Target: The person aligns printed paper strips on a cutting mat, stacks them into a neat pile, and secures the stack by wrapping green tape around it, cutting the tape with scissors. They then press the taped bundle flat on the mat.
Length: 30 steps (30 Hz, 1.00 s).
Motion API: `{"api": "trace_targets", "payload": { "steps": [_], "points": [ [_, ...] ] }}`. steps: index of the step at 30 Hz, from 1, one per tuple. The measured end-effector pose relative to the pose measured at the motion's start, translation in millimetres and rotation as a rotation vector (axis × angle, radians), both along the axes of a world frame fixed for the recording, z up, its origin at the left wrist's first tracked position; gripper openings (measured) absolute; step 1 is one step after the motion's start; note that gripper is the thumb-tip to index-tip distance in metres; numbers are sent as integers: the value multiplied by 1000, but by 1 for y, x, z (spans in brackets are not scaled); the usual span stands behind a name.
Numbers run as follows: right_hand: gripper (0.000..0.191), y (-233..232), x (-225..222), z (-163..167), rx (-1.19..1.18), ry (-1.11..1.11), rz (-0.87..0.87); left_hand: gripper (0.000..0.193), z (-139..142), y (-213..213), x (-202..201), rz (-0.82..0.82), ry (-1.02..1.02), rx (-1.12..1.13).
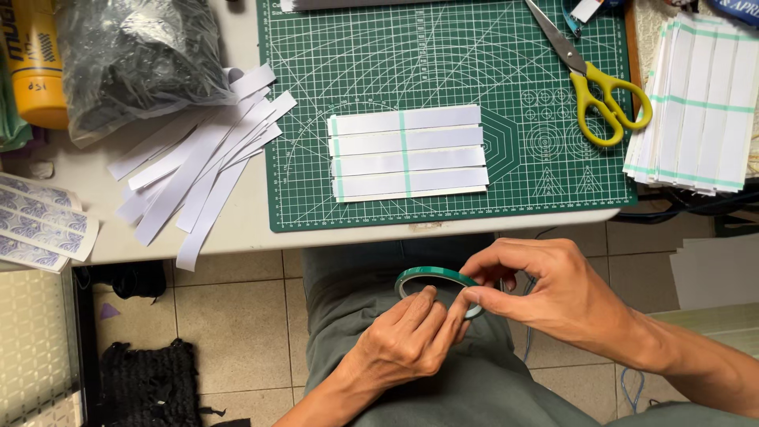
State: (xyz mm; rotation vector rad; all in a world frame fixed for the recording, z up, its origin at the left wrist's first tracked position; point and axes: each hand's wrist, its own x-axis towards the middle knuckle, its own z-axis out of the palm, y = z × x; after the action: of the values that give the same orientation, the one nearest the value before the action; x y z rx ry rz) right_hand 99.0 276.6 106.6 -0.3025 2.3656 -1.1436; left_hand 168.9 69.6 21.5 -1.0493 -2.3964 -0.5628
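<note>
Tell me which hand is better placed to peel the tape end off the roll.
Probably the left hand: its fingertips press on the green tape roll, while the right hand grips the roll's far side.

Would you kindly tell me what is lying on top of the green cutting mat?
On the cutting mat: four white paper strips joined by green tape, and yellow-handled scissors. The mat's grid beneath them is covered.

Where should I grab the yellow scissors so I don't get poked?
Take the scissors by the yellow handle loops, coming from the near right of the green cutting mat. The closed metal blades point away toward the mat's far edge, and the loops lie flat with bare mat around them.
</note>
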Motion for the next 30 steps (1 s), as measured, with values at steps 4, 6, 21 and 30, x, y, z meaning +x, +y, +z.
{"api": "trace_targets", "payload": {
  "steps": [4,6,21,30],
  "points": [
    [25,5,-2,-3,-21,-68,-39,34,0,-1,1,15,-11,-39],
    [28,9,-1,-5,27,-132,-87,35,0,0,2,24,-12,-39],
    [25,46,-1,-36,-221,-459,-129,34,1,6,3,-94,-205,189],
    [25,50,-4,-44,-248,-522,-153,33,0,7,5,-111,-249,227]
  ]
}}
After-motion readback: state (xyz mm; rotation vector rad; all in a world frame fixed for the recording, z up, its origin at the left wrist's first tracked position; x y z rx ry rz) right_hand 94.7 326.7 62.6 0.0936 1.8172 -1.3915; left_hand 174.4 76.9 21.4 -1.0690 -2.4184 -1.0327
